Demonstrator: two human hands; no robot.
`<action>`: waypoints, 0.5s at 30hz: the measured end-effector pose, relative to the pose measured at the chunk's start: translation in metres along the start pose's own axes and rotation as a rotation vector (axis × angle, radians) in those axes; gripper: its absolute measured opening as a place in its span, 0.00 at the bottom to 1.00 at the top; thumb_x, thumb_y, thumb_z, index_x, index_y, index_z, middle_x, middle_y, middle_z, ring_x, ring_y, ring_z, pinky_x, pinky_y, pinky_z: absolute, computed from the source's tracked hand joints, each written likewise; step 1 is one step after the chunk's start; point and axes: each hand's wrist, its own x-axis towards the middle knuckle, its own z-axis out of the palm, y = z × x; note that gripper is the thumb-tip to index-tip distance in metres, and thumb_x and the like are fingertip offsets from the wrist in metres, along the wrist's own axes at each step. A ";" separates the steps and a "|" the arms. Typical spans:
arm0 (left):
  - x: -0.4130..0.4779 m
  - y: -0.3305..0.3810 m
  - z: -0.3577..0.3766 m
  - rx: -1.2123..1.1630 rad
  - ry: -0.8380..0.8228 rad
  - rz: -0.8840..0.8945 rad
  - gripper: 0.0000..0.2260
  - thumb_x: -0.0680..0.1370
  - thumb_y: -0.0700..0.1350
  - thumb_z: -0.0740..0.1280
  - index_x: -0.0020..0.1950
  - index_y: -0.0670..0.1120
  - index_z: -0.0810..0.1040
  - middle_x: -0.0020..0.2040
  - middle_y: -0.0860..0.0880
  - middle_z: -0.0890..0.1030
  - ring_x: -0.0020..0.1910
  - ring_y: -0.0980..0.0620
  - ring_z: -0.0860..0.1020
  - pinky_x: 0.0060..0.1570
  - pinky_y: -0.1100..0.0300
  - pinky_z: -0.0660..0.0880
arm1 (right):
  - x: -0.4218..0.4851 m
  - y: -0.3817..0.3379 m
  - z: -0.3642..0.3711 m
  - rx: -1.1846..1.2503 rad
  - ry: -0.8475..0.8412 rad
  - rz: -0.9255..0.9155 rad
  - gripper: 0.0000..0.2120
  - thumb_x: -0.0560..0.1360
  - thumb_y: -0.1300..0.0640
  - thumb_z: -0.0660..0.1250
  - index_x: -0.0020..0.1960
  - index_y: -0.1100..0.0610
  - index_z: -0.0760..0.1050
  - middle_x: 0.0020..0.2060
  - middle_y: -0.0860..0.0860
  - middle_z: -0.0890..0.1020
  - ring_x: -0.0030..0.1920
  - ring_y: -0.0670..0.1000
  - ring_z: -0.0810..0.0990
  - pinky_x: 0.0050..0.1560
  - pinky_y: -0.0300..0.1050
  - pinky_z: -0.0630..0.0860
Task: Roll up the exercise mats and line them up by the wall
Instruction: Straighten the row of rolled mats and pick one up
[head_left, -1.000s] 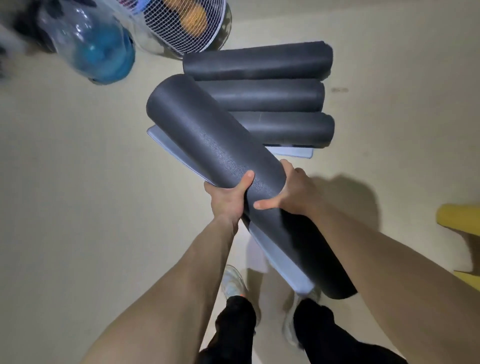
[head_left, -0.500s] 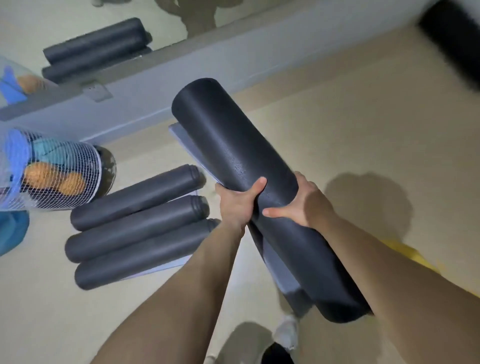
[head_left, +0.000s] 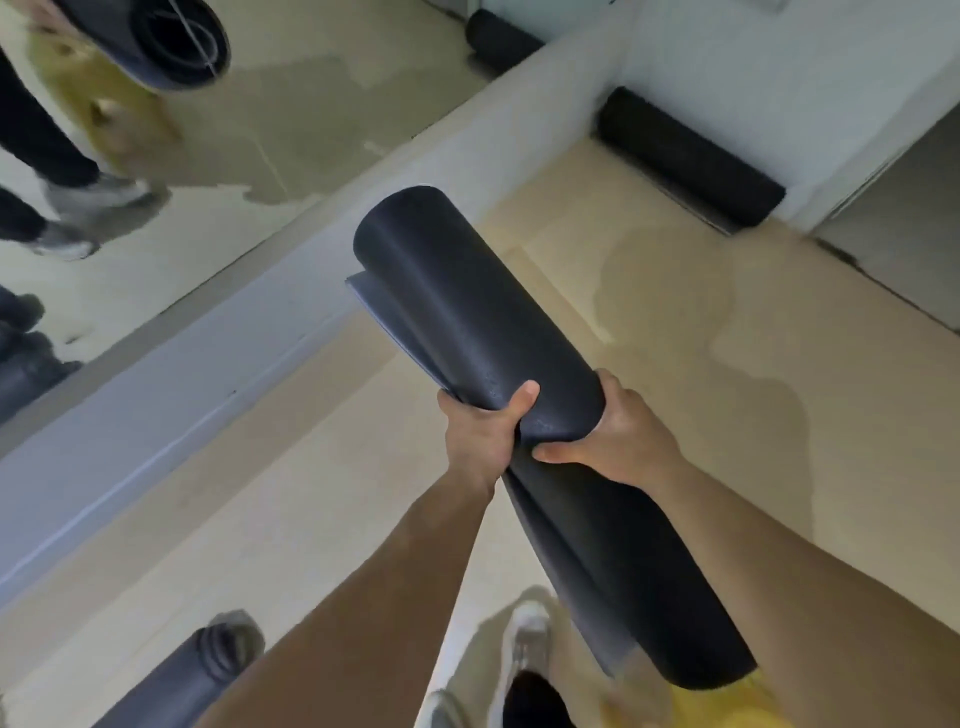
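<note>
I hold a dark grey rolled exercise mat (head_left: 467, 312) in the air in front of me, its far end pointing toward the wall. My left hand (head_left: 480, 436) grips it from the left and my right hand (head_left: 618, 441) from the right, both near the roll's middle. A loose flap of the mat sticks out on its left side. Another rolled mat (head_left: 685, 156) lies on the floor against the wall at the upper right. The end of one more rolled mat (head_left: 192, 680) shows at the bottom left.
A mirror (head_left: 208, 156) above a low grey wall base (head_left: 156, 415) runs diagonally across the left, reflecting legs and a mat. My white shoes (head_left: 524, 644) are below. Something yellow (head_left: 727, 701) lies at the bottom right. A doorway edge (head_left: 909, 234) is at the right.
The view has swung to the right with the mat still in both hands. The three stacked mats and the mesh ball basket have left the view; the mat against the corner wall has come closer.
</note>
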 end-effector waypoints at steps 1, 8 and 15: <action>0.022 0.013 0.023 0.018 -0.013 -0.006 0.42 0.68 0.58 0.82 0.74 0.48 0.62 0.65 0.52 0.76 0.62 0.47 0.78 0.66 0.50 0.76 | 0.024 0.003 -0.017 -0.013 0.008 0.024 0.57 0.42 0.19 0.75 0.66 0.39 0.64 0.57 0.44 0.78 0.55 0.52 0.81 0.54 0.56 0.82; 0.166 0.084 0.196 0.062 -0.114 -0.013 0.42 0.69 0.56 0.82 0.73 0.48 0.62 0.66 0.52 0.76 0.59 0.50 0.78 0.60 0.54 0.78 | 0.204 0.052 -0.136 -0.044 0.043 0.149 0.62 0.44 0.20 0.74 0.72 0.44 0.63 0.59 0.48 0.77 0.56 0.55 0.81 0.55 0.58 0.81; 0.307 0.120 0.360 0.090 -0.138 -0.069 0.39 0.70 0.55 0.81 0.72 0.47 0.64 0.65 0.52 0.77 0.59 0.50 0.78 0.59 0.55 0.77 | 0.382 0.111 -0.233 -0.097 0.009 0.242 0.61 0.46 0.20 0.73 0.72 0.43 0.60 0.58 0.48 0.75 0.55 0.55 0.79 0.54 0.59 0.81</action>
